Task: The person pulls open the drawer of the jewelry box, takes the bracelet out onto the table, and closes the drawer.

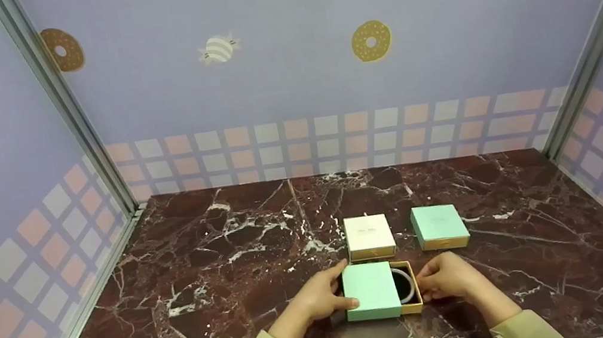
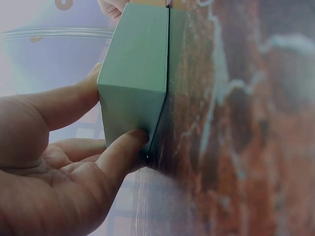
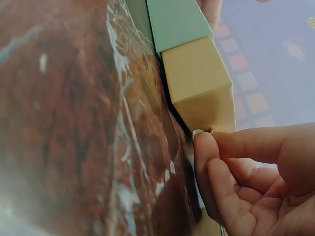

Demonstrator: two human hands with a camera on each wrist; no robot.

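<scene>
A mint-green drawer box [image 1: 370, 288] lies on the table, its yellow inner drawer [image 3: 197, 66] partly slid out to the right. Inside that drawer a pale ring-shaped bangle [image 1: 411, 283] shows against black lining, its left part hidden under the green sleeve. My left hand [image 1: 317, 298] grips the sleeve at its left end, thumb on top and fingers along the side and far corner. At the drawer's right end, my right hand [image 1: 446, 278] pinches the small pull tab [image 3: 211, 130] between thumb and index finger, other fingers curled.
A cream drawer box [image 1: 369, 234] stands just behind the green one. To its right is a second mint-green box [image 1: 440, 224], closed, with a gold-coloured front. Patterned panels [image 1: 288, 86] enclose the dark red marble-look table [image 1: 208, 304] at the back and sides.
</scene>
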